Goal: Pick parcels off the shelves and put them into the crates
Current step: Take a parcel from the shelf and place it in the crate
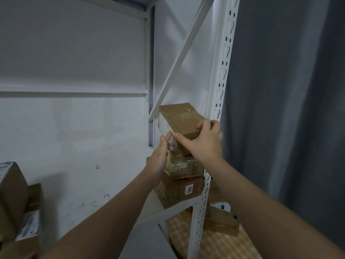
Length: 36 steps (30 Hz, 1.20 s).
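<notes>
A brown cardboard parcel (182, 118) tops a stack at the right end of a white shelf (104, 165). My right hand (203, 143) grips its near right corner, fingers curled over the top edge and thumb along the front. My left hand (158, 159) lies flat against the parcel's left side with straight fingers. Under it sit a taped parcel (183, 168) and a larger box with a white label (179, 191). No crate is in view.
The white perforated shelf upright (222, 75) stands just right of the stack, with a diagonal brace (183, 53) behind. More parcels (15, 202) sit at the shelf's left end. A grey curtain (289, 90) hangs on the right. Boxes on a checkered surface (220, 221) lie below.
</notes>
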{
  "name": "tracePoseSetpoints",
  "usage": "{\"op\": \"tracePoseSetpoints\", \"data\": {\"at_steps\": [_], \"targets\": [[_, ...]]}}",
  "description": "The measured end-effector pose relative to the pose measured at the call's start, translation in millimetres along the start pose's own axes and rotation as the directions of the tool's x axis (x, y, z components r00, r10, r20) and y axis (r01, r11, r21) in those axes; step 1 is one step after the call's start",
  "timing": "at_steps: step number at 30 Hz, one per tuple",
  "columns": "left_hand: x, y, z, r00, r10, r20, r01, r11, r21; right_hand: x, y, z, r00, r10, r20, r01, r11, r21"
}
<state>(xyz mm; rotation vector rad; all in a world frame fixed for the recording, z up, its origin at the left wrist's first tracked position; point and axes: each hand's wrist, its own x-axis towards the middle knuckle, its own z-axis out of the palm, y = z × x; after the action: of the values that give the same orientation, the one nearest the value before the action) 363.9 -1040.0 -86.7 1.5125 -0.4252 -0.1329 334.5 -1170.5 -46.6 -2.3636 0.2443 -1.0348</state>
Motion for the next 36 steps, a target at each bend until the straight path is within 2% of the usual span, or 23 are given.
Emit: {"op": "tracePoseSetpoints", "data": {"at_steps": [4, 9, 11, 14, 16, 19, 23, 27, 31, 36], "targets": [[-10, 8, 3, 0.993, 0.116, -0.028, -0.119, 0.987, -0.113, -4, 2, -5, 0.995, -0.014, -0.097, 0.032, 0.982, 0.184], [-13, 24, -8, 0.94, 0.252, -0.229, -0.298, 0.934, -0.199, -12, -2, -17, 0.993, -0.014, -0.116, 0.066, 0.888, 0.455], [-13, 31, -17, 0.941, 0.27, -0.202, -0.321, 0.9, -0.293, -18, -5, -17, 0.997, -0.042, -0.061, 0.069, 0.841, 0.537], [-18, 42, -27, 0.954, 0.295, -0.052, -0.29, 0.869, -0.4, -28, -10, -18, 0.997, -0.075, 0.027, 0.035, 0.719, 0.694], [-23, 46, -32, 0.952, 0.304, 0.022, -0.275, 0.888, -0.368, -34, -13, -17, 0.989, -0.135, 0.065, 0.039, 0.652, 0.757], [-27, 51, -39, 0.946, 0.322, 0.036, -0.296, 0.904, -0.31, -39, -18, -13, 0.974, -0.165, 0.153, -0.021, 0.609, 0.793], [-38, 56, -48, 0.916, 0.399, -0.031, -0.4, 0.913, -0.08, -36, -30, -13, 0.975, -0.147, 0.168, -0.038, 0.635, 0.772], [-46, 57, -49, 0.872, 0.485, -0.06, -0.479, 0.873, 0.09, -40, -41, -13, 0.965, -0.206, 0.162, 0.009, 0.645, 0.764], [-51, 56, -51, 0.868, 0.492, -0.065, -0.481, 0.866, 0.14, -46, -47, -11, 0.96, -0.219, 0.175, -0.007, 0.605, 0.796], [-58, 55, -52, 0.864, 0.494, -0.092, -0.476, 0.864, 0.166, -50, -53, -13, 0.958, -0.231, 0.171, 0.004, 0.606, 0.796]]}}
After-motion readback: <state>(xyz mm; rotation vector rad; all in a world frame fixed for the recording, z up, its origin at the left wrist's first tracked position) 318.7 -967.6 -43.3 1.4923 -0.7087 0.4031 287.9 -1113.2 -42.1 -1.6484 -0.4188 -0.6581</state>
